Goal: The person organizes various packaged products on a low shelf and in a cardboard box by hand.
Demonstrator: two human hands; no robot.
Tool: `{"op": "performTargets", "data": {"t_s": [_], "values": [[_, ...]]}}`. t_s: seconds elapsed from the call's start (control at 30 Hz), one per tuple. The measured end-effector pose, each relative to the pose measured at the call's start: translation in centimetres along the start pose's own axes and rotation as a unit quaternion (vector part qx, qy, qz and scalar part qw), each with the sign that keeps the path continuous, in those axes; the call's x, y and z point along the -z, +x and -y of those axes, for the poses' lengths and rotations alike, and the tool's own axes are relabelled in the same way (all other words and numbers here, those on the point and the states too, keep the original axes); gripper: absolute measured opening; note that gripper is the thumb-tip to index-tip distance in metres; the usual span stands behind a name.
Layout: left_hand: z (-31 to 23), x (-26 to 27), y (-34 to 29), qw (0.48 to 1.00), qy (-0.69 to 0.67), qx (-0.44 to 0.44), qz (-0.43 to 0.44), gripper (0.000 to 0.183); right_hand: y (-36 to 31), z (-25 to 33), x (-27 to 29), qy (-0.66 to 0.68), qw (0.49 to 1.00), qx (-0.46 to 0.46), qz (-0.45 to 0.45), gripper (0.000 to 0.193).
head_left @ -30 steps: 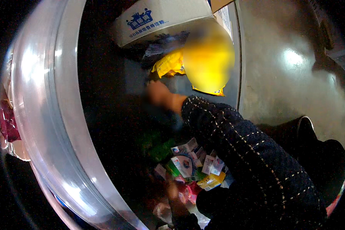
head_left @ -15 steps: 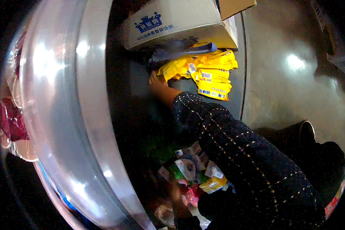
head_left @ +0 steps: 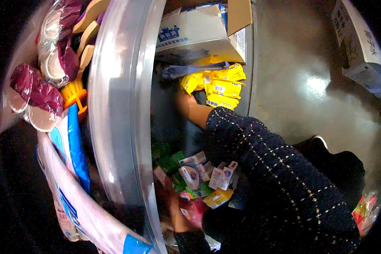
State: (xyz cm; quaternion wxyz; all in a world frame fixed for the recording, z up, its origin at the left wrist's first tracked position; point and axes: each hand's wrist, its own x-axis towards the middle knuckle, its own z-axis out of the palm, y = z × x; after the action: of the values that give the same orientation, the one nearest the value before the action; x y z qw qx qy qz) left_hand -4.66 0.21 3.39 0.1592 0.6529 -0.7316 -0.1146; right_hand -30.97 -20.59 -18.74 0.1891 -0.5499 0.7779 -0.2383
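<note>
Head view, largest first: a curved, shiny shelf edge [head_left: 122, 118] bends down past 9 o'clock, and the checked sleeve [head_left: 283, 165] of the right arm crosses at 4 o'clock, reaching in over a grey lower shelf [head_left: 194, 137]. At 12 o'clock stands a pale carton [head_left: 190, 40], a brown flap [head_left: 239, 17] raised, which leaves blue packs inside it exposed. A long pale pink package [head_left: 82, 207] runs along 8 o'clock, outside the shelf edge. Soft yellow packets [head_left: 224, 88] lie fanned at 1 o'clock, in front of the carton; they probably splay because such slack wrappers slide over one another. A heap of small boxes [head_left: 191, 177] sits near 6 o'clock, tilted at odd angles, seemingly because they prop each other up. A long bluish item [head_left: 199, 70] lies between carton and packets.

The hands are apart. The right hand [head_left: 187, 103], just above centre, is at the left side of the yellow packets; blur and shadow hide its fingers, so I cannot tell whether it grips or how wide it is. The left hand [head_left: 170, 197], between 6 and 7 o'clock, is beside the heap and a pink packet [head_left: 192, 211], near a small white box [head_left: 159, 174]; its grip cannot be told either
</note>
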Motion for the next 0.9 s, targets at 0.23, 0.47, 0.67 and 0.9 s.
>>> {"op": "performTargets", "data": {"t_s": [0.23,0.47,0.67,0.9], "values": [[-2.7,-5.3,7.3,0.967,0.117,-0.225,0.017,0.043,-6.6,2.3,4.3,-0.252,0.96,0.122,0.018,0.045],[1.6,-11.7,13.5,0.955,0.273,-0.111,0.026,0.065,-12.3,3.0,8.6,-0.26,0.948,0.156,0.101,0.045],[-10.5,-14.6,12.8,0.975,0.155,-0.16,0.005,0.071,-17.7,-1.5,13.0,-0.187,0.885,0.36,0.227,0.04],[-19.5,-20.2,13.0,0.98,-0.023,-0.158,0.118,0.088,-21.6,-9.7,23.5,0.109,0.88,0.309,0.344,0.032]]}}
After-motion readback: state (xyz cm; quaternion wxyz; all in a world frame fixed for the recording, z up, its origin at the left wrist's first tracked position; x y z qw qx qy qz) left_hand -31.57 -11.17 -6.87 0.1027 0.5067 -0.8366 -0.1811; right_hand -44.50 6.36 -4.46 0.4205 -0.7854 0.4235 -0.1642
